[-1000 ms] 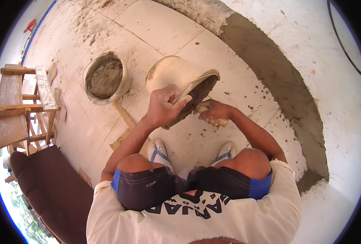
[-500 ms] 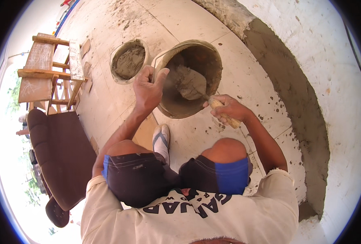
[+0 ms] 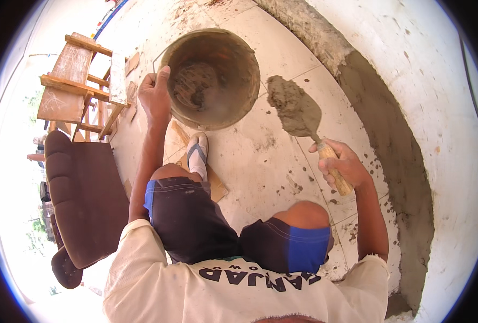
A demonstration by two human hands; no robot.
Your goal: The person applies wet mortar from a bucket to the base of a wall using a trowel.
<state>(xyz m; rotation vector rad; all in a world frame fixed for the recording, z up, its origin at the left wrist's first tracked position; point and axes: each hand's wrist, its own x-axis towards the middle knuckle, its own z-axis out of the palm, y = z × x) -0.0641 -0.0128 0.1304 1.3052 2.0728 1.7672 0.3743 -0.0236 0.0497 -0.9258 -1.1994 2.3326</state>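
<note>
My left hand [image 3: 154,97] grips the left rim of a large mortar-coated bucket [image 3: 217,110], tipped so that its mostly bare inside faces up toward me, with a little grey residue in the bottom. My right hand [image 3: 340,166] is closed round the wooden handle [image 3: 331,171] of a trowel, right of and a little below the bucket. Its blade [image 3: 301,126] carries a lump of wet grey mortar [image 3: 287,99] and is held apart from the bucket, over the tiles. The smaller bucket seen earlier is hidden.
A band of grey mortar [image 3: 390,151] runs along the foot of the white wall [image 3: 438,97] at right. At left are a wooden scaffold [image 3: 79,94] and a brown padded seat [image 3: 88,199]. Cardboard [image 3: 217,185] and mortar specks lie on the tiled floor [image 3: 287,59].
My left hand has moved the bucket up and left, across where the smaller bucket showed. The loaded trowel has come out of it and moved right.
</note>
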